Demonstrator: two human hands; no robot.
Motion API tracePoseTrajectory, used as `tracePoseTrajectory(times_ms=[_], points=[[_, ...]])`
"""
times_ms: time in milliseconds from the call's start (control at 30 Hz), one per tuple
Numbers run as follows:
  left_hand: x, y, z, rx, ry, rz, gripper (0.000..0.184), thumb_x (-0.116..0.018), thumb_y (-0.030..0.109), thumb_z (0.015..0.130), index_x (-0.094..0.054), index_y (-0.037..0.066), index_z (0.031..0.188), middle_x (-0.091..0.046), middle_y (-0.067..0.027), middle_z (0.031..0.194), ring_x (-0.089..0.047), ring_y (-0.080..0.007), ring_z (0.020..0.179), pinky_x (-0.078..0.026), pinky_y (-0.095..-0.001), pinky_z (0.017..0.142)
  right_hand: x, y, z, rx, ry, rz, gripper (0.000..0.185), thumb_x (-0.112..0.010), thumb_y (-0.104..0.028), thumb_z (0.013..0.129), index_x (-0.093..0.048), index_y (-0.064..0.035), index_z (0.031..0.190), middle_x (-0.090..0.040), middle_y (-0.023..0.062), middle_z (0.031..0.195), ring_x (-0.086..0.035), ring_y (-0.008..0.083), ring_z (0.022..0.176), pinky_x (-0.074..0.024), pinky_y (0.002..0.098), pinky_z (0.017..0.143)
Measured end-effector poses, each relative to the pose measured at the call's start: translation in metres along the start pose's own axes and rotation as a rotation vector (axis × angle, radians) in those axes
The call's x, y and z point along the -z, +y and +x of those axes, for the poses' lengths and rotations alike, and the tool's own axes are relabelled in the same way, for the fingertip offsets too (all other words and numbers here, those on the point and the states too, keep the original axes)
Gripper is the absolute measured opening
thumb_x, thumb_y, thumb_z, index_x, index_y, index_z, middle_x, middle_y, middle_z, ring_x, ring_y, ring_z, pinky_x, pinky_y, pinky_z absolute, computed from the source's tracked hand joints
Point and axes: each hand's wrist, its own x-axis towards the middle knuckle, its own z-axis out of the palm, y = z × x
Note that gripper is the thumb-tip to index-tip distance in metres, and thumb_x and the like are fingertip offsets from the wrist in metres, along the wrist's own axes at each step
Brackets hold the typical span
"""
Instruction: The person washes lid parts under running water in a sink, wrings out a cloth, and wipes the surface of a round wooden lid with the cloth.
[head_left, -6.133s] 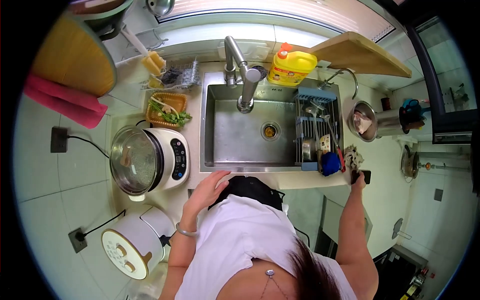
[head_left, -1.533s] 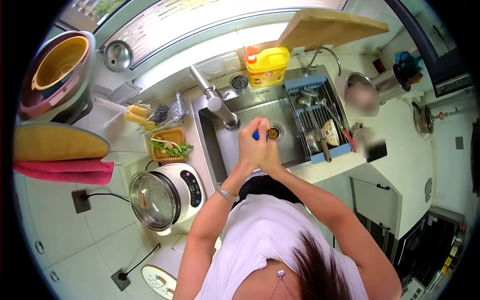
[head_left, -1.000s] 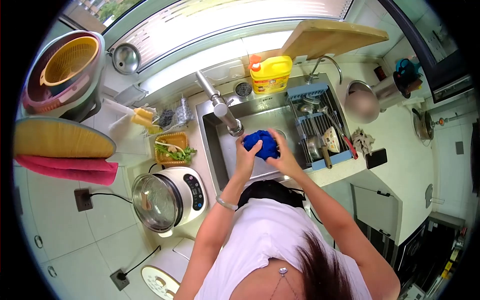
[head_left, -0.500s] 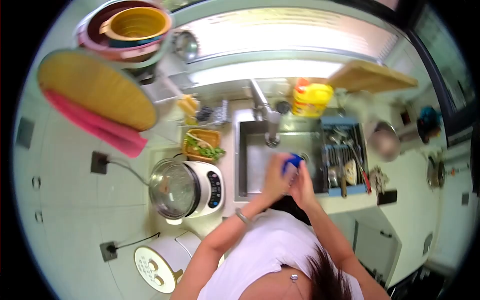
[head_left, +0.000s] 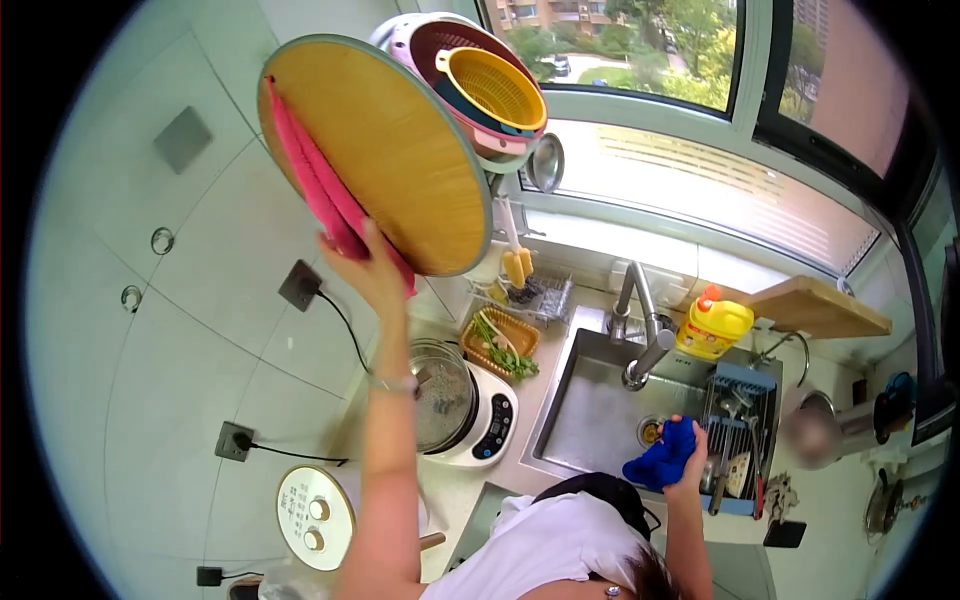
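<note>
Left hand [head_left: 372, 272] raised, right hand [head_left: 690, 467] lower

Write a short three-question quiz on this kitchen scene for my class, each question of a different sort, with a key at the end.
1. True or false: the right hand holds a blue cloth.
2. The left hand is at: (a) the faucet, (b) the pink cloth, (c) the yellow bottle.
3. Fill in: a bracelet circles the ____ wrist.
Key: 1 true; 2 b; 3 left.

A kitchen with a sink [head_left: 600, 415], dish rack [head_left: 740, 425] and steaming electric cooker [head_left: 470, 410].
</note>
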Motion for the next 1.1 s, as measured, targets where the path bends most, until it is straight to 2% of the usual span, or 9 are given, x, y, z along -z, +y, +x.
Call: tracePoseTrajectory(times_ms=[167, 300, 400, 500, 600, 667, 800, 933, 1100], points=[[0.008, -0.034, 0.110, 0.050, -0.333, 0.177, 0.056, -0.059, 0.032, 0.095, -0.047, -0.007, 0.133, -0.054, -0.0270, 0.128, -0.051, -0.0392, 0.121, -0.038, -0.0418, 0.104, -0.002, 0.005, -0.005, -0.034, -0.024, 0.023, 0.033, -0.052, -0.034, 0.091, -0.060, -0.0090, 0.110, -0.065, 0.0121, 0.095, -0.061, 0.0220, 0.086, -0.0489, 0.0316, 0.071], [0.018, 0.027, 0.229, -0.339, 0.454, -0.079, 0.028, -0.055, 0.018, 0.095, -0.059, -0.005, 0.111, -0.064, -0.0217, 0.109, -0.062, -0.0325, 0.098, -0.050, -0.0406, 0.085, -0.062, -0.004, -0.030, 0.005, -0.257, -0.236, 0.058, -0.052, -0.021, 0.082, -0.043, -0.0086, 0.138, -0.056, 0.0168, 0.124, -0.062, 0.0281, 0.092, -0.0537, 0.0399, 0.076], [0.037, 0.121, 0.235, -0.269, 0.016, -0.518, 0.016, -0.056, 0.013, 0.094, -0.060, 0.000, 0.102, -0.064, -0.0125, 0.098, -0.062, -0.0220, 0.088, -0.054, -0.0364, 0.075, -0.108, -0.006, -0.031, -0.043, -0.392, -0.376, 0.047, -0.051, -0.013, 0.076, -0.061, 0.0005, 0.119, -0.062, 0.0139, 0.113, -0.065, 0.0262, 0.097, -0.0533, 0.0332, 0.083], [0.032, 0.101, 0.286, -0.757, -0.234, 0.186, 0.022, -0.059, 0.021, 0.093, -0.064, 0.001, 0.102, -0.067, -0.0124, 0.087, -0.064, -0.0247, 0.084, -0.053, -0.0376, 0.070, -0.142, 0.001, -0.013, -0.071, -0.552, -0.389, 0.045, -0.051, -0.009, 0.074, -0.061, 0.0020, 0.117, -0.064, 0.0122, 0.109, -0.065, 0.0253, 0.097, -0.0524, 0.0335, 0.086], [0.021, 0.106, 0.313, -0.386, -0.302, 0.329, 0.032, -0.058, 0.025, 0.093, -0.062, -0.003, 0.109, -0.069, -0.0175, 0.096, -0.066, -0.0287, 0.088, -0.051, -0.0396, 0.075, -0.181, 0.006, -0.004, -0.140, -0.663, -0.381, 0.039, -0.052, -0.009, 0.078, -0.062, 0.0017, 0.115, -0.064, 0.0121, 0.106, -0.065, 0.0230, 0.095, -0.0527, 0.0330, 0.085], [0.027, 0.111, 0.338, -0.230, 0.341, -0.174, 0.038, -0.057, 0.027, 0.094, -0.060, -0.005, 0.113, -0.067, -0.0204, 0.105, -0.066, -0.0298, 0.093, -0.049, -0.0409, 0.081, -0.203, 0.010, 0.000, -0.104, -0.743, -0.406, 0.036, -0.055, -0.017, 0.088, -0.060, 0.0005, 0.119, -0.064, 0.0104, 0.101, -0.064, 0.0192, 0.090, -0.0523, 0.0301, 0.081], [0.070, 0.093, 0.363, -0.396, 0.324, 0.059, 0.045, -0.062, 0.034, 0.092, -0.059, -0.002, 0.119, -0.068, -0.0144, 0.107, -0.065, -0.0259, 0.097, -0.048, -0.0350, 0.086, -0.270, 0.005, -0.003, -0.062, -0.667, -0.419, 0.050, -0.059, -0.038, 0.096, -0.054, -0.0016, 0.130, -0.065, 0.0087, 0.104, -0.062, 0.0158, 0.093, -0.0490, 0.0265, 0.082], [0.130, 0.110, 0.241, -0.569, -0.172, 0.723, 0.041, -0.055, 0.031, 0.096, -0.057, -0.001, 0.122, -0.062, -0.0249, 0.115, -0.057, -0.0423, 0.108, -0.045, -0.0445, 0.091, -0.315, 0.034, 0.047, 0.356, -0.575, -0.588, 0.065, -0.067, -0.037, 0.091, -0.044, -0.0004, 0.140, -0.064, 0.0102, 0.109, -0.057, 0.0133, 0.105, -0.0442, 0.0245, 0.089], [0.179, 0.028, 0.104, 0.054, -0.739, 0.842, 0.035, -0.059, 0.018, 0.089, -0.059, 0.000, 0.119, -0.062, -0.0251, 0.115, -0.058, -0.0419, 0.108, -0.047, -0.0456, 0.092, -0.354, 0.036, 0.053, 0.337, -0.642, -0.644, 0.057, -0.067, -0.040, 0.089, -0.051, 0.0007, 0.126, -0.067, 0.0105, 0.088, -0.064, 0.0193, 0.069, -0.0511, 0.0315, 0.066]])
